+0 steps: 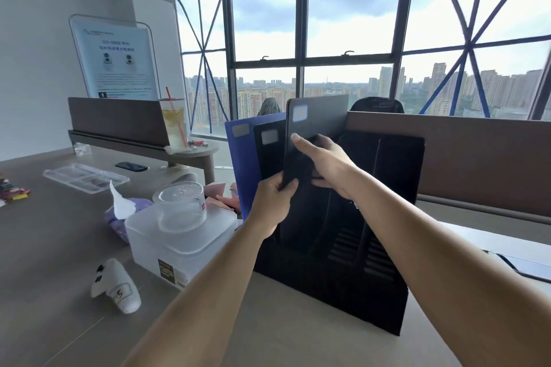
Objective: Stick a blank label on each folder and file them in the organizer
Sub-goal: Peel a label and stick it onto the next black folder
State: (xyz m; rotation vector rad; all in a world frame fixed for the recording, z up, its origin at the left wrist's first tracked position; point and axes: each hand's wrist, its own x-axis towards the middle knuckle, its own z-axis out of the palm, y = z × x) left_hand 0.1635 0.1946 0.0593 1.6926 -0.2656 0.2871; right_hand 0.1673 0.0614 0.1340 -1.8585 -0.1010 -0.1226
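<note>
A black slotted organizer (387, 247) stands on the desk ahead of me. In its leftmost slots stand a blue folder (238, 164) and a black folder (268, 155), each with a pale blank label near the top. A third dark grey folder (316, 116), also labelled at its top left corner, is upright over the following slot. My left hand (272, 202) pinches its left edge low down. My right hand (325, 164) grips its face, thumb pointing up. The folder's lower part is hidden behind my hands.
Left of the organizer sits a frosted plastic box (179, 241) with a clear round container (180, 205) on top, a tissue pack (119, 211) behind and a toppled paper cup (119, 286) in front. A drink cup with a straw (174, 125) stands farther back. A brown partition (477, 158) runs behind.
</note>
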